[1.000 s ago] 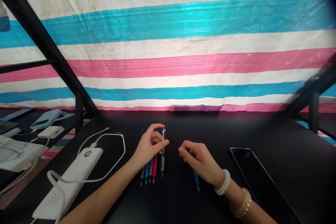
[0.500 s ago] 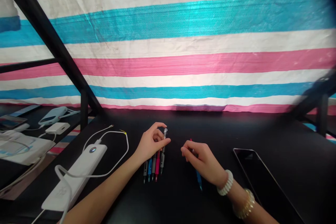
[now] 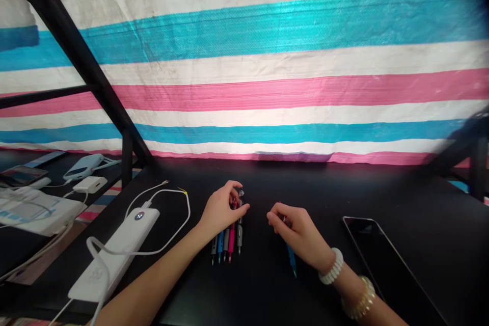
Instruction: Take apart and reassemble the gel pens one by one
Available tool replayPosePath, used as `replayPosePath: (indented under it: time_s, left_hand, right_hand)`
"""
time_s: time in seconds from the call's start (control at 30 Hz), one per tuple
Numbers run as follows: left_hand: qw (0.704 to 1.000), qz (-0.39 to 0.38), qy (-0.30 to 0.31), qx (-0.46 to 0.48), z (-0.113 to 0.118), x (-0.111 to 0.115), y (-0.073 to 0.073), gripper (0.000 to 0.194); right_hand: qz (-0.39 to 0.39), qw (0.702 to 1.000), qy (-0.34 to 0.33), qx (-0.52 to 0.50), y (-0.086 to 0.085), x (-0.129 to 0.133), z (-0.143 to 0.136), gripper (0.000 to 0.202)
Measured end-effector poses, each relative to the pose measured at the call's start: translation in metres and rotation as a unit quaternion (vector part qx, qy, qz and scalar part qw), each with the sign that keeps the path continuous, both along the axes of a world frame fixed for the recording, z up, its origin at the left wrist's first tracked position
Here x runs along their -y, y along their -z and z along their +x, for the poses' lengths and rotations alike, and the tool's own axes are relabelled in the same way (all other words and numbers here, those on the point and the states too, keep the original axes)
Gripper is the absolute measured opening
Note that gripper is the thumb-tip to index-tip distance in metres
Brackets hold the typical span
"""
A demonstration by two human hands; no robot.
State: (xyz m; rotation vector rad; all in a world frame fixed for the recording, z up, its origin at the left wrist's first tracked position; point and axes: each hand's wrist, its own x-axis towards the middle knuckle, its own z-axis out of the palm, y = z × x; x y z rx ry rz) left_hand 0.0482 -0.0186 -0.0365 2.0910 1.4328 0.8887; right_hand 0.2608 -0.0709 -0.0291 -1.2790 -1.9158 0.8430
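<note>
My left hand (image 3: 223,209) hovers low over a row of pens, its thumb and index finger apart around the upper end of a grey pen with a clear end (image 3: 240,237). Left of that pen lie a pink pen (image 3: 231,244), a blue pen (image 3: 220,248) and grey ones, side by side, their upper parts partly covered by the hand. My right hand (image 3: 300,232) is closed, its fingers curled, with a second blue pen (image 3: 292,261) sticking out below the palm. A small reddish end shows above its fingers; whether it belongs to another pen is hidden.
A black phone (image 3: 385,260) lies at the right on the black tabletop (image 3: 252,290). At the left are a white power bank (image 3: 118,254) and its looping cable (image 3: 189,214). Black frame bars (image 3: 87,66) stand at both sides; a striped sheet (image 3: 290,91) hangs behind.
The grey pen with the clear end has turned a little straighter and stands slightly apart from the pink one. My left thumb and index finger remain apart. The view has shifted slightly.
</note>
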Motion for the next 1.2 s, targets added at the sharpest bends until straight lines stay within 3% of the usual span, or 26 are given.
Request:
replayPosePath:
  time_s: [0.2, 0.47, 0.57, 0.63, 0.73, 0.83, 0.97, 1.1, 1.2]
  left_hand:
    - [0.989, 0.069, -0.010, -0.134, 0.000, 0.003, -0.003, 0.036]
    - [0.984, 0.065, 0.001, -0.167, 0.004, 0.009, -0.001, 0.042]
    - [0.980, 0.096, 0.059, -0.166, 0.011, 0.019, -0.007, 0.041]
    - [0.970, 0.115, 0.144, -0.157, 0.017, 0.028, -0.010, 0.043]
    - [0.938, 0.145, 0.266, -0.167, 0.027, 0.043, -0.009, 0.047]
    - [0.909, 0.168, 0.332, -0.190, 0.036, 0.055, 0.000, 0.050]
    - [0.881, 0.230, 0.359, -0.205, 0.041, 0.061, 0.010, 0.043]
    - [0.882, 0.262, 0.343, -0.188, 0.043, 0.057, 0.010, 0.028]
    - [0.879, 0.265, 0.350, -0.184, 0.042, 0.056, 0.007, 0.029]
  right_hand:
    - [-0.007, 1.000, 0.009, 0.002, -0.002, 0.000, 0.000, 0.032]
    - [-0.011, 0.998, 0.021, -0.056, -0.002, 0.000, 0.001, 0.033]
    - [-0.028, 0.988, 0.056, -0.142, -0.003, -0.002, 0.004, 0.033]
    - [-0.020, 0.975, 0.092, -0.203, -0.004, -0.004, 0.007, 0.033]
    - [0.008, 0.953, 0.147, -0.266, -0.006, -0.008, 0.012, 0.034]
    - [0.003, 0.939, 0.166, -0.301, -0.007, -0.010, 0.013, 0.035]
    - [-0.007, 0.942, 0.153, -0.300, -0.007, -0.010, 0.011, 0.034]
    - [-0.015, 0.948, 0.135, -0.286, -0.005, -0.010, 0.010, 0.033]
    - [-0.028, 0.953, 0.124, -0.277, -0.004, -0.011, 0.011, 0.034]
